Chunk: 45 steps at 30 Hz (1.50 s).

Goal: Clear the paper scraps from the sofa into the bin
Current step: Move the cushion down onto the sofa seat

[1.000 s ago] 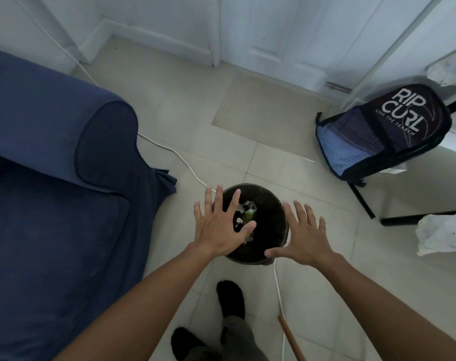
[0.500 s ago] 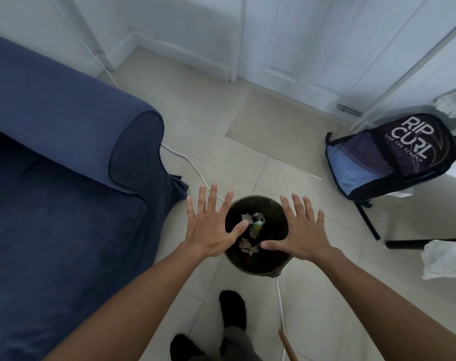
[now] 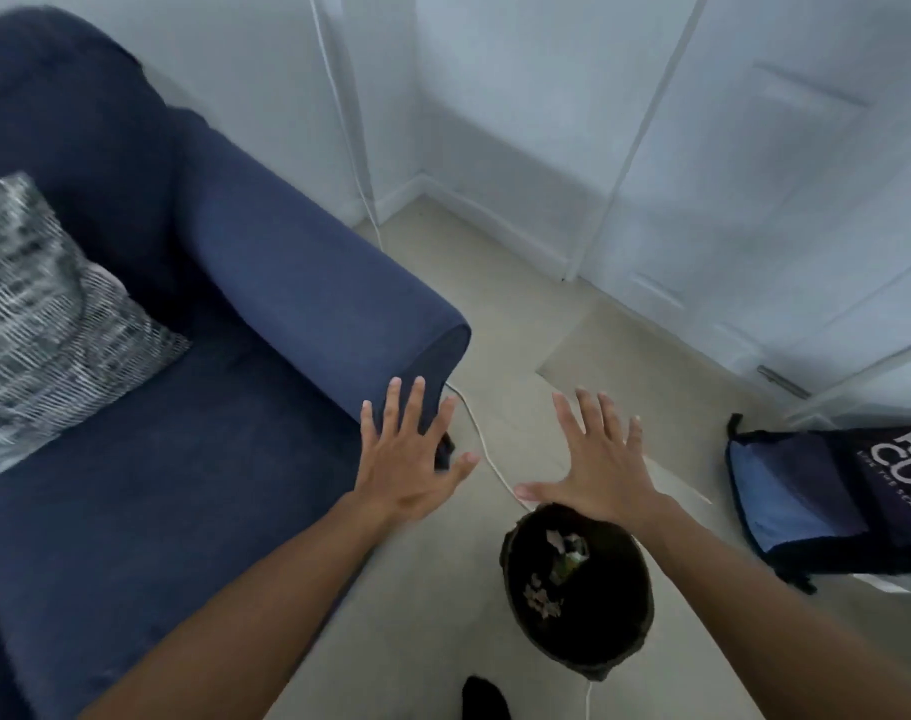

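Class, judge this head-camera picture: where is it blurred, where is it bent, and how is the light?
Head view: motion blur smears the grey patterned cushion and white doors; wide-angle distortion bows the door edges; light is soft and even, without glare; the round dark bin interior is murky, its scraps indistinct.

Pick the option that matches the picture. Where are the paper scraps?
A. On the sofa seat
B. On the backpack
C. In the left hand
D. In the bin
D: the scraps lie inside the bin, while the left hand and right hand are spread open and empty, and the visible sofa seat shows none.
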Motion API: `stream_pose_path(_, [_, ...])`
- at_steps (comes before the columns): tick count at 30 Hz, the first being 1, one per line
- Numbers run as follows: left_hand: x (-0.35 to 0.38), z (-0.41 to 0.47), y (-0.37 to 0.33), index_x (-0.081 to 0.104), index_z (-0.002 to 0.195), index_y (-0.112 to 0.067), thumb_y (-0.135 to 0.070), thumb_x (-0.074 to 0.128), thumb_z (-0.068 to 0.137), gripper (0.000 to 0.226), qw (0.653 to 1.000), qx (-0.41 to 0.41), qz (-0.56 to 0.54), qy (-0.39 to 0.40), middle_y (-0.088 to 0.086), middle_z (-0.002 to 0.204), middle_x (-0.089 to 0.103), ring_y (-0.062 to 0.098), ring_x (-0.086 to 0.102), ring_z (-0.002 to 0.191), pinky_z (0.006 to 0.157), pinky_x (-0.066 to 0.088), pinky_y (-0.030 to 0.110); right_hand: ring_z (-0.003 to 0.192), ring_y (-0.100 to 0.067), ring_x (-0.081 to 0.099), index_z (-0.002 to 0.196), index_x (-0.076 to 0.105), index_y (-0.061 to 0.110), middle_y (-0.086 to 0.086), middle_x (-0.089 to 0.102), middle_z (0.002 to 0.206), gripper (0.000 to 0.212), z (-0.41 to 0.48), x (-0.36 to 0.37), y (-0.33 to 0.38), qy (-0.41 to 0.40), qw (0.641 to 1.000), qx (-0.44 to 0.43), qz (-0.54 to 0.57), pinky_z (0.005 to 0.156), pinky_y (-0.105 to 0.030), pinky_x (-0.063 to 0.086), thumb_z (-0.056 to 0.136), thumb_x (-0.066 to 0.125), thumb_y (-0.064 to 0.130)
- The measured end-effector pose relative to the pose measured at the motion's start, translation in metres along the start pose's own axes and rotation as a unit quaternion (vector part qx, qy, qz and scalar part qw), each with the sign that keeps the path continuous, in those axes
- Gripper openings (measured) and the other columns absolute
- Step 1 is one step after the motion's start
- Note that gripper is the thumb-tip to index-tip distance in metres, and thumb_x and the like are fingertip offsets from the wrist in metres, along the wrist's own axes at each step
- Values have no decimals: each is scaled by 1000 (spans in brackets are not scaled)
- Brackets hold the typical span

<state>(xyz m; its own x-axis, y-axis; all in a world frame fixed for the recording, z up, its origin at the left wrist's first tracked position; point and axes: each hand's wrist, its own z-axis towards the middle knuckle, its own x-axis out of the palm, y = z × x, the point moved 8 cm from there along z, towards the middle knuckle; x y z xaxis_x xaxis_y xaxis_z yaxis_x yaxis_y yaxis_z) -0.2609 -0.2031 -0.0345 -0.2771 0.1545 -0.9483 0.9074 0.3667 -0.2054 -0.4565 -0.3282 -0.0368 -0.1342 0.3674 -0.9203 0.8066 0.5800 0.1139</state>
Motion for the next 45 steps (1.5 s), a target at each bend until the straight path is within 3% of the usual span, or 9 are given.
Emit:
stream_pose_path(6, [-70, -13, 90, -11, 156, -40, -81, 9, 88, 81, 995, -82, 3, -59, 4, 164, -25, 28, -37, 145, 116, -18, 59, 154, -30, -19, 157, -18, 32, -4, -18, 168, 137, 44, -66, 93, -19, 997, -73, -26, 119, -64, -6, 57, 47, 99])
stream_pose_path(15, [-140, -100, 245, -8, 156, -40, -81, 9, 87, 82, 964, -244, -7, -107, 4, 165, -22, 29, -34, 146, 117, -14, 61, 152, -31, -24, 154, -25, 36, -3, -26, 166, 137, 82, -112, 268, -21, 975, -209, -66, 119, -64, -7, 53, 38, 105])
stream_pose_path(27, [-158, -255, 390, -11, 155, -44, -81, 13, 87, 80, 898, -406, -53, -165, 2, 166, -20, 27, -32, 147, 118, -14, 59, 153, -28, -21, 156, -20, 34, -2, -19, 168, 138, 64, -113, 483, -20, 932, -349, -92, 119, -64, -5, 55, 44, 102])
stream_pose_path(35, [-155, -302, 440, -7, 156, -41, -80, 17, 88, 82, 881, -434, -65, -176, 4, 167, -16, 26, -30, 148, 118, -14, 58, 153, -26, -22, 157, -19, 33, -1, -19, 168, 140, 63, -103, 548, -9, 931, -359, -73, 120, -64, -5, 52, 43, 103])
stream_pose_path(45, [-132, -267, 505, -7, 155, -44, -80, 21, 87, 82, 849, -461, -164, -200, 0, 168, -8, 23, -19, 152, 121, -7, 57, 154, -25, -17, 156, -20, 32, 0, -16, 169, 141, 122, -75, 599, 19, 938, -346, -29, 121, -61, -2, 54, 51, 99])
